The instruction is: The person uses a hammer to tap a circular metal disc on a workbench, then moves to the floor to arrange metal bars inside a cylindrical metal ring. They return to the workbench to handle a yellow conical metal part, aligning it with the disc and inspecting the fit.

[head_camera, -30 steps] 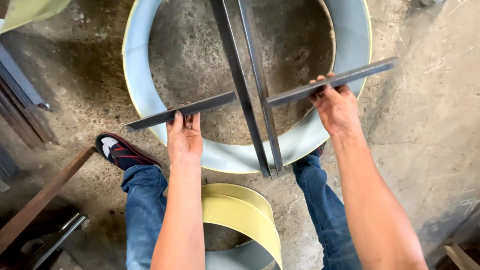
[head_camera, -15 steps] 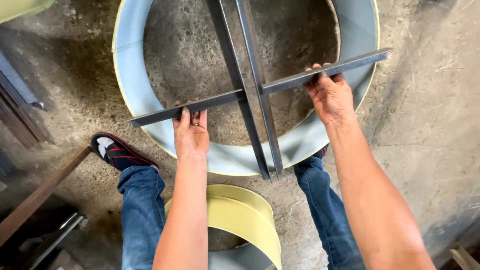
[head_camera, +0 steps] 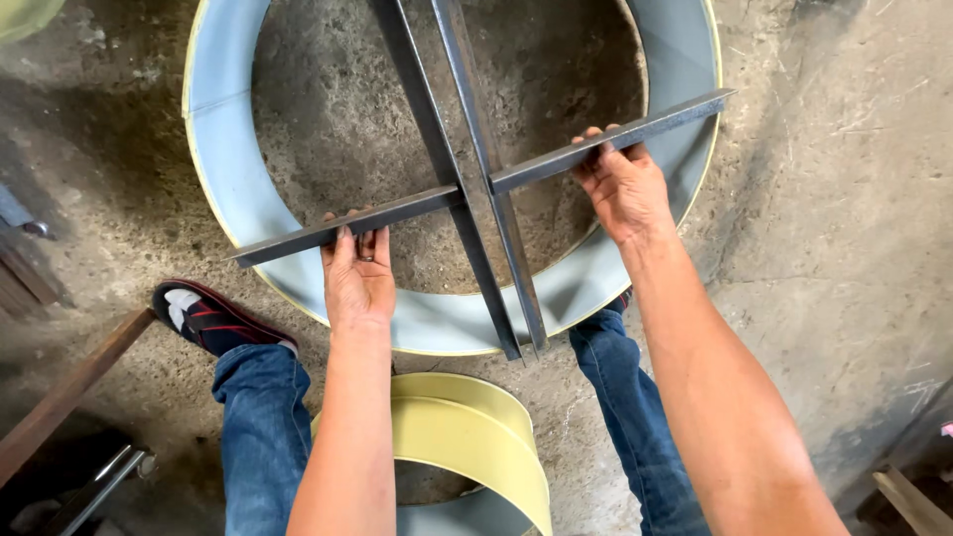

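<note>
A large pale blue metal ring (head_camera: 223,189) lies flat on the concrete floor. Two long dark steel bars (head_camera: 476,189) run side by side across it, away from me. A third dark steel bar (head_camera: 397,210) lies crosswise over them. My left hand (head_camera: 357,273) grips this cross bar on its left half, fingers curled over its edge. On the right half, my right hand (head_camera: 620,184) grips the same bar. The bar's left end reaches just past the ring's rim, and its right end sits over the ring's right wall.
A smaller yellow and blue metal ring (head_camera: 467,437) stands between my legs. My left shoe (head_camera: 204,318) rests beside the big ring. A brown bar (head_camera: 69,397) and metal pieces (head_camera: 94,486) lie at the lower left. A wooden piece (head_camera: 908,496) shows at the lower right.
The cross bar has moved away from me over the ring with both hands on it. The view has shifted a little to the left.
</note>
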